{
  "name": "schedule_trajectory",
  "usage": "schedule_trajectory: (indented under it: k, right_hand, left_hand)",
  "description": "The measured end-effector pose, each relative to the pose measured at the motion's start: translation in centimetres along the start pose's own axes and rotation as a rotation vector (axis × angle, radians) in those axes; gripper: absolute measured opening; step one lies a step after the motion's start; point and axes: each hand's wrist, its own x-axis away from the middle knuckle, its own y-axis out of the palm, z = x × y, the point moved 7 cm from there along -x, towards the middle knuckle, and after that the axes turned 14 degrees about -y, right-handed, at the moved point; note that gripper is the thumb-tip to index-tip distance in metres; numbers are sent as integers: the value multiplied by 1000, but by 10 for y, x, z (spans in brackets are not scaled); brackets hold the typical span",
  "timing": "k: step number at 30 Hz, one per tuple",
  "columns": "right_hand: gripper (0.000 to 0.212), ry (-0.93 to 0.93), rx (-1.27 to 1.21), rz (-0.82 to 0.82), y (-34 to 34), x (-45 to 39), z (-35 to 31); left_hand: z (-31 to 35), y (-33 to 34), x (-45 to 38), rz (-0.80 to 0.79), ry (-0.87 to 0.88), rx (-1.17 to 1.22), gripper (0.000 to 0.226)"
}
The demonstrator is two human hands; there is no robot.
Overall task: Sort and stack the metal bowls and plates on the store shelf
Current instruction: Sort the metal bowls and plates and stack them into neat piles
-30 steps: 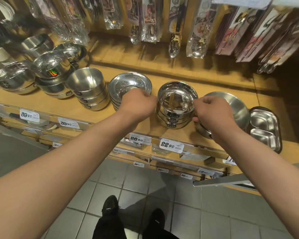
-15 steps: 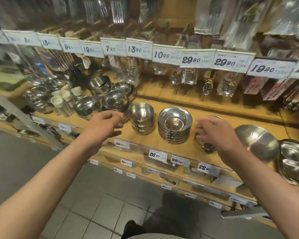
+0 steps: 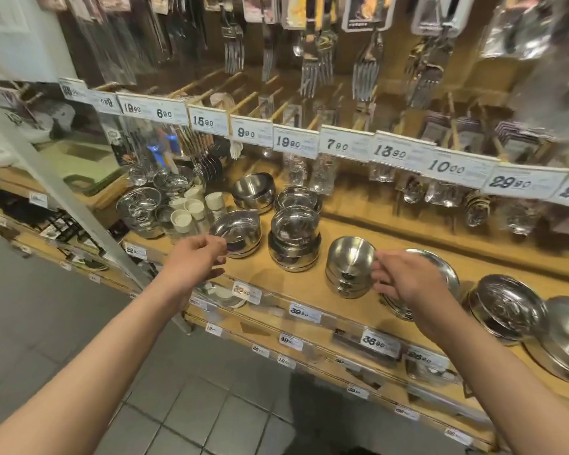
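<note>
Steel bowl stack (image 3: pixel 349 270) just beside right grip (image 3: pixel 404 280).

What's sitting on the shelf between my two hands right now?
In the head view, between the left hand and right hand: two stacks of steel bowls on bare wooden shelf.

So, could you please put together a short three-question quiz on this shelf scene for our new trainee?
1. True or false: the left hand is gripping a bowl.
2. Which stack is the right hand closest to? A) the deep-bowl stack B) the white cups C) the hanging forks
3. Fill in: the shallow plates lie partly hidden behind the ______ hand.

Key: 1. False: it hovers empty, fingers loosely curled, in front of the wide bowl. 2. A. 3. right.
</note>
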Motion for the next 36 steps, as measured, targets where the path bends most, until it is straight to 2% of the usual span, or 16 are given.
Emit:
schedule_trajectory:
  k: [8,11,14,16,19,21,24,27,30,32,34,36]
  right_hand:
    - [13,82,1,31,41,-44,11]
    - [18,85,70,-39,61,-76,10]
    - [27,-5,266,-158,81,-111,5]
    - [27,-40,304,-146,91,-131,4]
    - [26,32,254,-131,106,-159,19]
    - [25,73,363,-191,116,-180,32]
    - [36,79,713,-350,129,-197,41]
    - [37,96,800,-383,134,-203,45]
    - [17,190,630,-266,126,-201,46]
    - [16,176,594,-137,111,-199,38]
    - [6,201,533,48,90,-189,27]
    - [10,214,525,172,68,-175,17]
  left_hand:
    - [-3,8,-55,-58,-65,-14,15]
    - [4,19,-77,-92,-75,-42,17]
    - [18,29,-105,-129,-59,-105,18]
    - [25,34,-124,-141,-67,-121,19]
    - [33,38,-154,-149,-85,-150,19]
    - [36,38,-174,-141,-99,-152,19]
    - [37,39,-193,-151,-121,-184,15]
    - [36,43,-208,-198,-140,-202,12]
    - [38,46,-222,-240,-176,-196,8]
    - [39,54,-228,-291,-175,-230,10]
    - [43,70,-230,-346,-154,-297,11]
    - [46,89,-228,-396,-125,-359,12]
